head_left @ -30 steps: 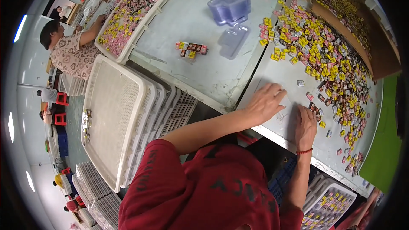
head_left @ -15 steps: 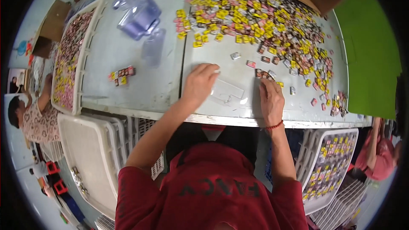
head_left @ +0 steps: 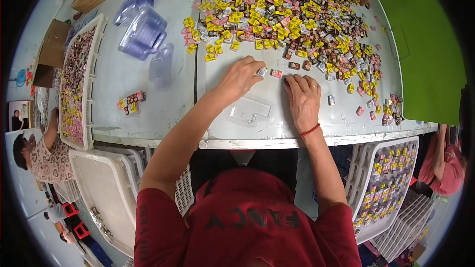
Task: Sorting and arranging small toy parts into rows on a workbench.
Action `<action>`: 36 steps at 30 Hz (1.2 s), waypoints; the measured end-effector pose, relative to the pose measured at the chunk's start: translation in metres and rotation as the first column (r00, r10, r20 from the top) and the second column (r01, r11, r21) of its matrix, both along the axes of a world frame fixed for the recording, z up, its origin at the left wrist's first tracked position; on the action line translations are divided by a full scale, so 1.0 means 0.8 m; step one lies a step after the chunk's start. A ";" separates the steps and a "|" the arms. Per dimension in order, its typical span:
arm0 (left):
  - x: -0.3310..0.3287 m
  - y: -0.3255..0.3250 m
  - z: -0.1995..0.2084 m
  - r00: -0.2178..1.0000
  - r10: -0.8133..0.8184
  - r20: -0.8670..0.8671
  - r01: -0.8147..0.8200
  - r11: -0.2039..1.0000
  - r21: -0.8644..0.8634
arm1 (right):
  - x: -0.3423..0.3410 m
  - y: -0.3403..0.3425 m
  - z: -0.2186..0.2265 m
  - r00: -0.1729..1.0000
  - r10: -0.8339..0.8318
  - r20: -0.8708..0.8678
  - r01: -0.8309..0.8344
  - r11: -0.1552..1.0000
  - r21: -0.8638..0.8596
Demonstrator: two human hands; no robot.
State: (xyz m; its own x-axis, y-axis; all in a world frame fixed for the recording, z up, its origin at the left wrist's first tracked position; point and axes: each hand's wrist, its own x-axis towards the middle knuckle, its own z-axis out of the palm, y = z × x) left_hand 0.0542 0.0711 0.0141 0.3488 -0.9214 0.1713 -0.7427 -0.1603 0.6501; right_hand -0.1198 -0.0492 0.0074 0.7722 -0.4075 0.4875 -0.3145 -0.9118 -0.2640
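Silver box [head_left: 262, 71] is pinched by L hand [head_left: 241, 79]; R hand [head_left: 303, 98] bends at dark box [head_left: 286, 82], grip unclear. Prob. picking; next needs gentle pinch.

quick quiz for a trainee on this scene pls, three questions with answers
1. True or false: the clear tray lies on the floor.
2. The bracelet by the right hand is: a) green b) red c) blue.
3. Which hand has its fingertips at the silver piece?

Key:
1. False: the clear tray lies on the table.
2. b
3. The left hand.
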 end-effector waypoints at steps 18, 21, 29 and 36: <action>-0.004 -0.037 0.002 0.979 -0.199 0.045 0.194 0.977 0.088 | -0.060 0.004 0.015 0.986 -0.163 -0.031 0.166 0.964 0.206; -0.016 -0.039 0.003 0.979 -0.139 0.146 0.155 0.983 -0.103 | -0.055 0.010 0.013 0.983 -0.178 -0.032 0.181 0.971 0.157; -0.004 -0.041 -0.006 0.960 -0.224 0.168 0.232 0.972 -0.026 | -0.059 -0.007 0.008 0.981 -0.194 -0.015 0.194 0.973 0.128; -0.022 -0.049 0.010 0.994 -0.011 0.106 0.000 0.994 0.109 | -0.036 -0.042 0.022 0.976 -0.217 -0.021 0.218 0.972 0.084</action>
